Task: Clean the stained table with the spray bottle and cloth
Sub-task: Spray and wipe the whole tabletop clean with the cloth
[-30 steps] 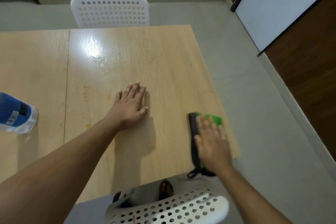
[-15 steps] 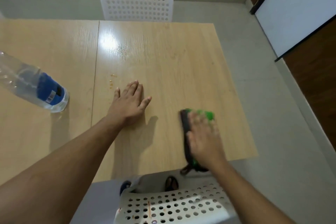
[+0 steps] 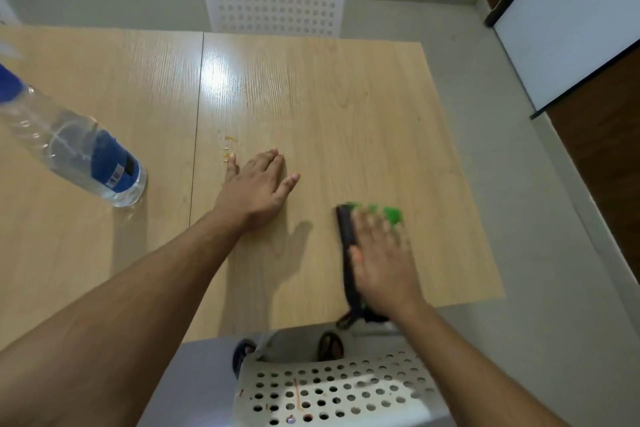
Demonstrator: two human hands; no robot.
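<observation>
On table [image 3: 311, 97]: 1 bottle [image 3: 86, 163], 1 cloth [image 3: 367, 218] under flat right hand [image 3: 384, 263]; left hand [image 3: 256, 187] flat.

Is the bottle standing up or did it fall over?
Standing up. The bottle rests on its base on the table; it only looks slanted in the wide-angle view. Neither hand touches it.

Evenly and moderately lit from overhead. Bright specular glare on the table [image 3: 311, 107] at upper centre of the frame, just right of the seam between the two tops. Soft shadow below the left hand [image 3: 254, 189] and its forearm, falling toward the lower edge. Motion blur on the right hand [image 3: 382, 262] and the green cloth [image 3: 375, 218] at lower right; fingers smeared. Clear bottle [image 3: 74, 152] at left edge leaning from wide-angle distortion, upper end blurred. Table edges and floor lines bent toward the corners.
</observation>
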